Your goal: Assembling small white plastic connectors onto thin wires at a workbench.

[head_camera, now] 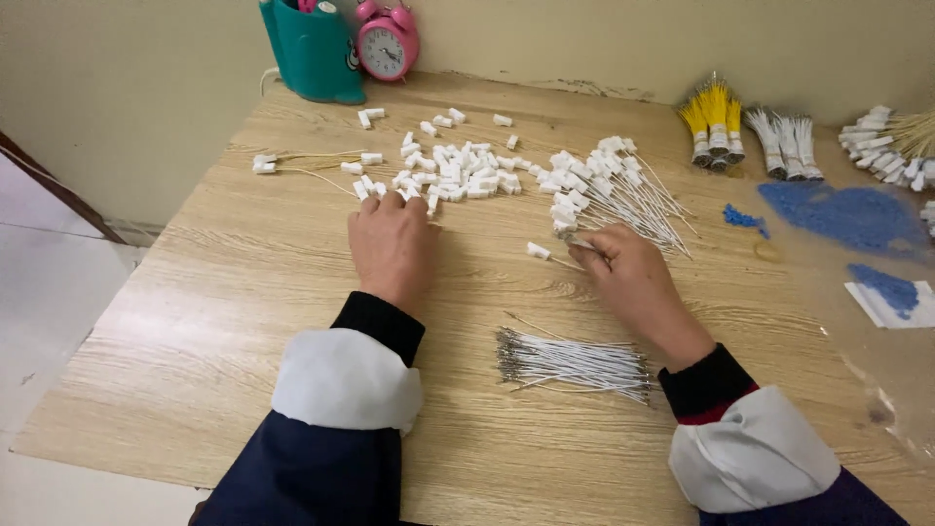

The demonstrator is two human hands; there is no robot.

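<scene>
My left hand (392,244) lies palm down on the wooden table (224,292), its fingertips at the near edge of a scatter of small white plastic caps (458,170). My right hand (628,278) pinches a thin white wire (553,256) with a white cap on its left end. Just beyond that hand lies a pile of capped white wires (609,190). A bundle of bare white wires (575,362) lies on the table between my forearms.
A teal holder (312,49) and a pink alarm clock (387,41) stand at the back. Yellow-tipped (713,122) and white wire bundles (784,141) lie at the right, with blue granules (842,214) and a white card (891,302).
</scene>
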